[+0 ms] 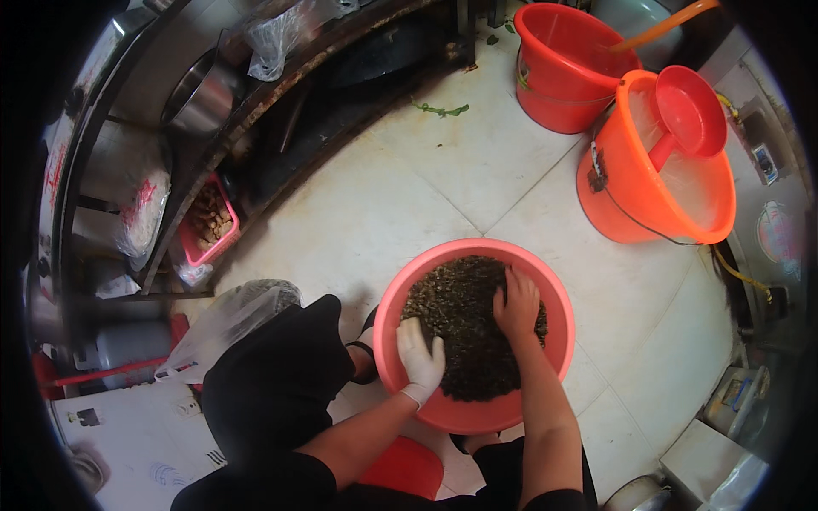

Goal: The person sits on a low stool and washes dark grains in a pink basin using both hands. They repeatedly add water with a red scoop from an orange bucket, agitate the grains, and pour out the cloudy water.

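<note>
A pink plastic basin (473, 418) stands on the floor between my feet. Inside lies a mass of small dark pieces (476, 332), apparently snails or other small shellfish. My left hand (420, 363), in a white glove, rests at the left side of the mass, with its thumb apart from the fingers. On the far right side of the basin, my bare right hand (519, 303) lies against the pieces with the thumb spread. Its fingertips are partly sunk among them. Neither hand visibly grips anything.
An orange bucket (613, 211) holds water, with a red dipper (690, 112) across its rim. Behind it stands a red bucket (549, 105) with an orange handle (668, 25) in it. A pink basket (231, 237) of ginger-like roots sits under the left shelf. A red stool (409, 466) is beneath me.
</note>
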Demonstrator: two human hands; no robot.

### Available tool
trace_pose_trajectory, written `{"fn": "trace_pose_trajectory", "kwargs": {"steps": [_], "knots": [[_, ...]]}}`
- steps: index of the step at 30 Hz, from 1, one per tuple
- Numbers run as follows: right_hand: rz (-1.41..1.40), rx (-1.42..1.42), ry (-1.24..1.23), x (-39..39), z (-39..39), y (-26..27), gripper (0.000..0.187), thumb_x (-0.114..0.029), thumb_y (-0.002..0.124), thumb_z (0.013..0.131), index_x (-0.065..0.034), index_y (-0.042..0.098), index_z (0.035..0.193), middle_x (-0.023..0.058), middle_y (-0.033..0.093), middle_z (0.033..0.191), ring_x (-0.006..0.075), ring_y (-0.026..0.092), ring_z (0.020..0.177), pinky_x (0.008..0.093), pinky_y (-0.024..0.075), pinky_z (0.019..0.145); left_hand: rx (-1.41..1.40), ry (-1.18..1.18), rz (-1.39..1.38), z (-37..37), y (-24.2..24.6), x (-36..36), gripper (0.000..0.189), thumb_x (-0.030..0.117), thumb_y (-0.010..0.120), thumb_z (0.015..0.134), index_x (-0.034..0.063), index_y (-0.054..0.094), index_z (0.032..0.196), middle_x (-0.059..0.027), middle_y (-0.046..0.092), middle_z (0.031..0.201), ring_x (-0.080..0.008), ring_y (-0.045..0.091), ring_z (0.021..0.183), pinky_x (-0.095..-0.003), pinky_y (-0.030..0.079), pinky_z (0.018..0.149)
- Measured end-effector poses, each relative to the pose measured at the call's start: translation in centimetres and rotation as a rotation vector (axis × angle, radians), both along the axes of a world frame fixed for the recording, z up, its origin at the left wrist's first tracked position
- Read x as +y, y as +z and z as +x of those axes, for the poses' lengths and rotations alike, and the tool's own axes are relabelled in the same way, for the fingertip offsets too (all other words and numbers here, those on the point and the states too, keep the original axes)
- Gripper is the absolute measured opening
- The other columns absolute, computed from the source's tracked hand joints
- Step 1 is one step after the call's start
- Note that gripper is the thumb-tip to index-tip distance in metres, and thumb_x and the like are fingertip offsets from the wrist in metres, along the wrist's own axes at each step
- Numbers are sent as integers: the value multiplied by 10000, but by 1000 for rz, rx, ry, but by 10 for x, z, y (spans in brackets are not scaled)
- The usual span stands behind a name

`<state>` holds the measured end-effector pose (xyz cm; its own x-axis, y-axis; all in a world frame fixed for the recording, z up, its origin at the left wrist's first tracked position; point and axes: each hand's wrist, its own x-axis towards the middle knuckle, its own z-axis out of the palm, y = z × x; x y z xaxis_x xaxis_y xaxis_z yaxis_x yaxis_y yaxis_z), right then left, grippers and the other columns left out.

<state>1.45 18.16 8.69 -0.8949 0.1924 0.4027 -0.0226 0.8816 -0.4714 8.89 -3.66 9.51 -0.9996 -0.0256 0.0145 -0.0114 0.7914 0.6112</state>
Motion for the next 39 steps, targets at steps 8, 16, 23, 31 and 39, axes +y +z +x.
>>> {"fn": "trace_pose_trajectory", "kwargs": {"steps": [8, 16, 23, 31, 39], "knots": [[34, -1042, 429, -116, -94, -33, 377, -333, 508, 839, -58, 756, 913, 159, 724, 998, 319, 686, 1004, 427, 525, 875, -308, 444, 842, -28, -60, -15, 584, 174, 715, 903, -26, 432, 1373, -149, 576, 1266, -236, 562, 1147, -356, 448, 990], [79, -1197, 688, -33, 34, -14, 383, -288, 486, 872, -50, 744, 1024, 202, 694, 1087, 346, 660, 1055, 451, 491, 963, -457, -365, 27, 12, -44, 21, 973, 533, 862, 631, -14, 478, 1338, -227, 612, 1224, -359, 593, 1139, -428, 439, 1028], [82, -665, 443, 3, 137, 12, 567, -264, 559, 889, -41, 487, 1406, 177, 400, 1501, 329, 363, 1398, 492, 244, 1173, -382, -655, -70, 64, -16, 61, 1194, 659, 712, 709, -55, 202, 1519, -260, 271, 1553, -417, 165, 1478, -530, 95, 1200], [-4, -746, 251, -49, 14, -79, 616, -212, 535, 896, 51, 395, 1435, 215, 332, 1539, 377, 359, 1391, 555, 265, 1136, -216, -760, -559, -92, -42, 7, 1106, 560, 728, 739, -17, 214, 1531, -201, 240, 1584, -368, 170, 1485, -506, 119, 1202], [-57, -776, 495, -43, 136, -27, 642, -251, 508, 926, 6, 318, 1483, 183, 287, 1571, 329, 275, 1454, 500, 216, 1186, -493, -1092, -577, 12, -3, 15, 1031, 765, 556, 761, -73, 506, 1359, -237, 333, 1532, -402, 139, 1486, -535, 83, 1197]]}}
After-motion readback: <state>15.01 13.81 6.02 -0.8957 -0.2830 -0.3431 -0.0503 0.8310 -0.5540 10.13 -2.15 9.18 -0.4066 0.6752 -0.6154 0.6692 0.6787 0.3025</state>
